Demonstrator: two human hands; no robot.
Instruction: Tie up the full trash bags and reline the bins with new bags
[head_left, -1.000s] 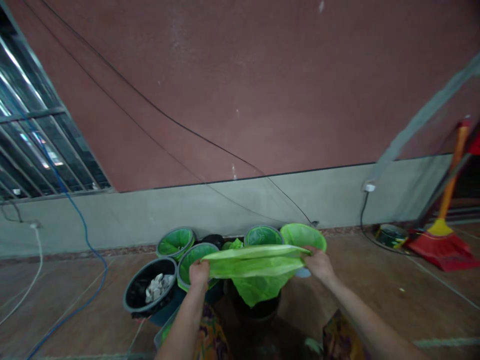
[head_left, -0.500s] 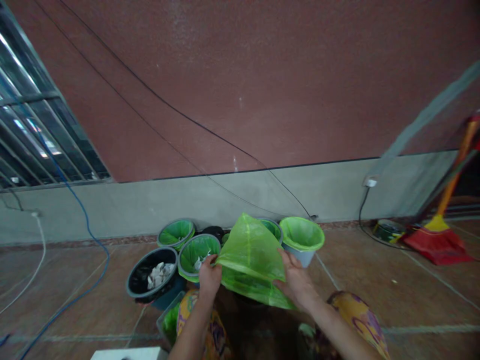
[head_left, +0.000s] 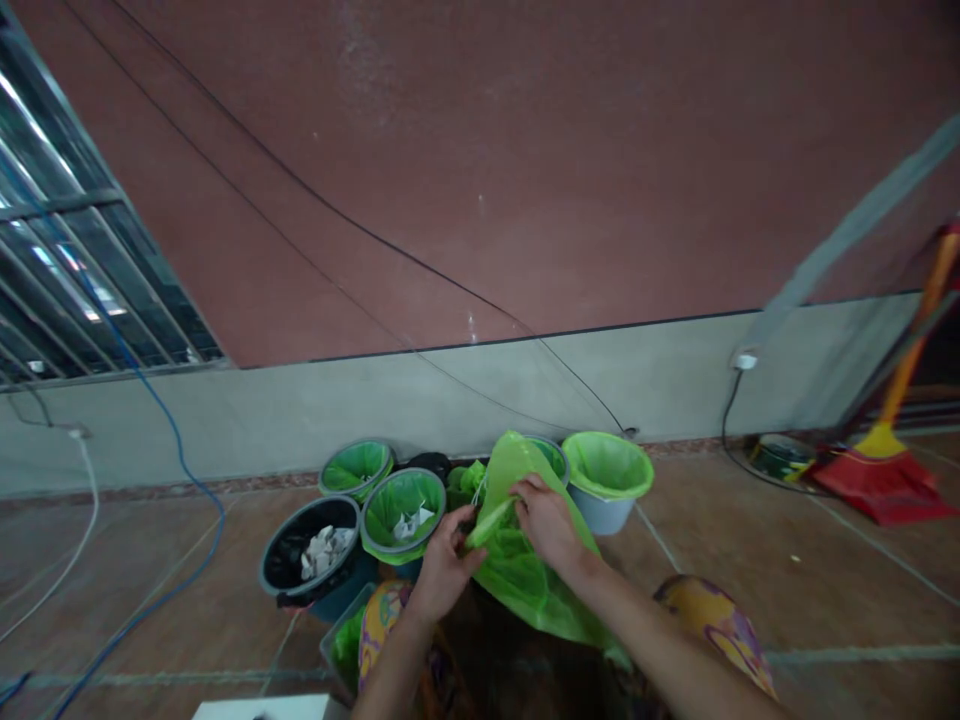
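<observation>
A thin green plastic bag (head_left: 517,575) hangs between my hands, its upper part rising to a point near the wall. My left hand (head_left: 448,560) pinches the bag's left edge. Higher up and to the right, my right hand (head_left: 551,525) has its fingers closed on the rim near the top. A bin lined in green (head_left: 403,510) with white paper scraps stands just left of my left hand. Behind the bag, another green-lined bin is partly hidden. To the right is a pale bin (head_left: 607,510) with a green liner folded over its rim.
A black-lined bin (head_left: 281,590) with crumpled paper stands at left, near another green-lined bin (head_left: 328,485). A blue hose (head_left: 180,450) crosses the floor at left. At right a red broom (head_left: 885,485) leans by a tin (head_left: 780,457). My patterned knees flank the bag.
My right hand has moved up and left towards my left hand, closing on the bag's rim. The bag was spread wide between the hands and now hangs narrower, gathered at its edge.
</observation>
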